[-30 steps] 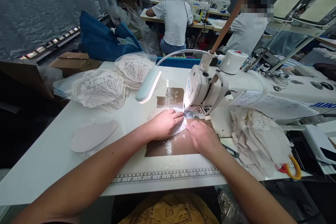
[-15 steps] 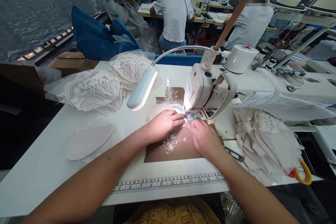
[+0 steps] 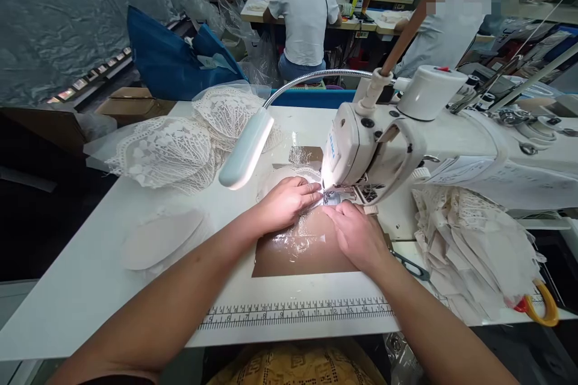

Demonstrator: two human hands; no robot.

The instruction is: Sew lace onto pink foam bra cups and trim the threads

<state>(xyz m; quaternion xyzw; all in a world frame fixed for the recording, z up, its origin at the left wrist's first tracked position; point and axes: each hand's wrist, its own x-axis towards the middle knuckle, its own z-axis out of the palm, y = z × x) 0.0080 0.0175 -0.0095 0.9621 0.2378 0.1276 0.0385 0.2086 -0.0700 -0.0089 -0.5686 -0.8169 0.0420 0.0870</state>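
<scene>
My left hand (image 3: 286, 201) lies palm down on a pale lace piece (image 3: 276, 178), fingers stretched toward the needle of the white sewing machine (image 3: 370, 144). My right hand (image 3: 356, 236) rests flat just right of it, fingertips at the presser foot (image 3: 332, 197). Both press the fabric onto a shiny brown patch (image 3: 298, 249) of the white table (image 3: 90, 277). The part of the fabric under the hands is hidden.
Piles of white lace (image 3: 171, 150) lie at the left, an oval pale pad (image 3: 160, 239) nearer me. A gooseneck lamp (image 3: 246, 150) hangs over the work. Stacked cut pieces (image 3: 469, 240) and scissors (image 3: 410, 264) sit right. A printed ruler (image 3: 293, 313) runs along the front edge. Two people sit behind.
Both hands have slid slightly forward toward the needle, feeding the lace piece under the presser foot. The view has shifted a little.
</scene>
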